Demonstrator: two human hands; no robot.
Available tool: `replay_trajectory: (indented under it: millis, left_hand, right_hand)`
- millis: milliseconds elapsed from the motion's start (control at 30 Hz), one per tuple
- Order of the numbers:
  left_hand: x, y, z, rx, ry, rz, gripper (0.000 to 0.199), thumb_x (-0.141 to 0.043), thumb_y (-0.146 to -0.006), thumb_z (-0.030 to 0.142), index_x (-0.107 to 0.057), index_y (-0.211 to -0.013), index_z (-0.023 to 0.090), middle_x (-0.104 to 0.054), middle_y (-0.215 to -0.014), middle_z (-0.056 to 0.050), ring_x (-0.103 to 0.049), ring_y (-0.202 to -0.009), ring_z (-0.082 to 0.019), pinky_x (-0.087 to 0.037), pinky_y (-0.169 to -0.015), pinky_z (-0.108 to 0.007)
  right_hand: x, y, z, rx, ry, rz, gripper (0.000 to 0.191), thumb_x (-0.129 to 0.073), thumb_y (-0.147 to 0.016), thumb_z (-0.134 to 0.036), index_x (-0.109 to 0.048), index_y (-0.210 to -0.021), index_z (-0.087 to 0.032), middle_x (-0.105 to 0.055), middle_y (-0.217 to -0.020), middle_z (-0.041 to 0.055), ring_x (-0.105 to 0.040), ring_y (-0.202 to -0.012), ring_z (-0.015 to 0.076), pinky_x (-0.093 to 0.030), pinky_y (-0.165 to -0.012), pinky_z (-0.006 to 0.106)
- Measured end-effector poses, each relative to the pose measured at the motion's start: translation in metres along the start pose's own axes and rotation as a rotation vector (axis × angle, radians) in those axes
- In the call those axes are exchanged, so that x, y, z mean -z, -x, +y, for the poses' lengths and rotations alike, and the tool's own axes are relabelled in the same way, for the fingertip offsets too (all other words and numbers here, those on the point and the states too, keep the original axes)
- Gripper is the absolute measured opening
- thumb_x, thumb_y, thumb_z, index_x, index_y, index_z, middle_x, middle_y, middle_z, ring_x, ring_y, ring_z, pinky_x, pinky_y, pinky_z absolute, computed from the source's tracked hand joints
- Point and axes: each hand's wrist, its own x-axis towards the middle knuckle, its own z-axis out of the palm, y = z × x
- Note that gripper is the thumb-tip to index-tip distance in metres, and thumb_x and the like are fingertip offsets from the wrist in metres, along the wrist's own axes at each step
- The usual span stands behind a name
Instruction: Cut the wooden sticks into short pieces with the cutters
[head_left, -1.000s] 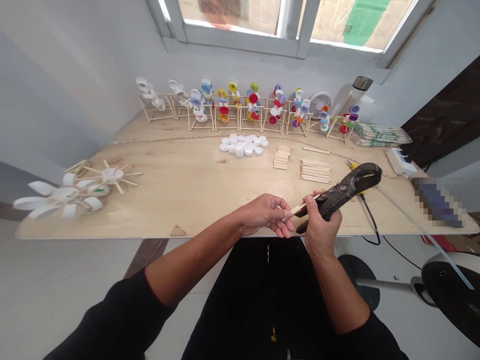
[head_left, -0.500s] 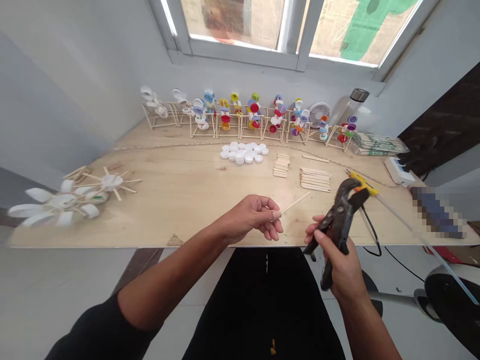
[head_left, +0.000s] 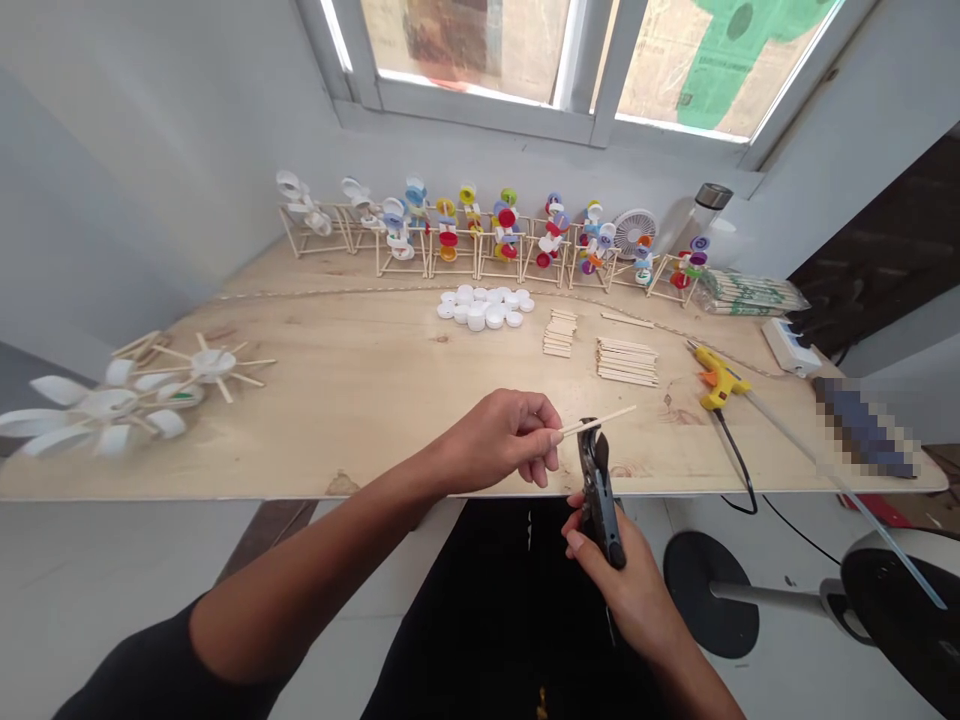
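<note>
Above the table's front edge, my left hand (head_left: 517, 440) pinches a thin wooden stick (head_left: 619, 413) between thumb and fingers, and the stick points right. My right hand (head_left: 626, 570) grips dark cutting pliers (head_left: 596, 490) by the handles. The jaws of the pliers are at the stick, a little right of my left fingertips; whether they touch it is hard to tell. Short sticks lie in a small pile (head_left: 559, 333) and a longer-cut pile (head_left: 628, 362) beyond my hands. A cluster of white caps (head_left: 486, 305) sits left of these piles.
Stick frames with coloured cap wheels (head_left: 506, 235) line the table's back. A yellow glue gun (head_left: 721, 378) with a cord lies right, near a power strip (head_left: 790, 345) and bagged sticks (head_left: 751, 293). White cap-and-stick wheels (head_left: 111, 404) lie at far left.
My right hand has moved left and turned the pliers, bringing their jaws to the stick. The stick in my left hand now tilts flatter. The view has shifted slightly.
</note>
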Motion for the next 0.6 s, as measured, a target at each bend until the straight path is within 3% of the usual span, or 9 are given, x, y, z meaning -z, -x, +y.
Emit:
replay_trajectory:
  millis: [333,600]
  left_hand:
    - [-0.0042,-0.0061,0.0066,-0.066,-0.427,0.000,0.011,-0.042,-0.075,0.015,-0.052,-0.071,0.014,-0.061,-0.058,0.001,-0.060,-0.050,-0.010,-0.042,-0.045,-0.017]
    - [-0.0033,-0.0086,0.0065,-0.036,-0.499,-0.029,0.013,-0.040,-0.074,0.016,-0.053,-0.071,0.015,-0.062,-0.056,0.002,-0.061,-0.049,-0.011,-0.042,-0.047,-0.018]
  right_hand:
    - [-0.0039,-0.0044,-0.0013,0.032,-0.002,0.034,0.023,-0.049,-0.081,-0.029,-0.050,-0.101,-0.018,-0.056,-0.078,0.0003,-0.054,-0.071,0.0154,-0.042,-0.069,0.028]
    - [-0.0065,-0.0075,0.0003,0.031,-0.005,0.062,0.023,-0.048,-0.082,-0.033,-0.052,-0.098,-0.017,-0.054,-0.070,-0.0006,-0.052,-0.063,0.0143,-0.042,-0.063,0.026]
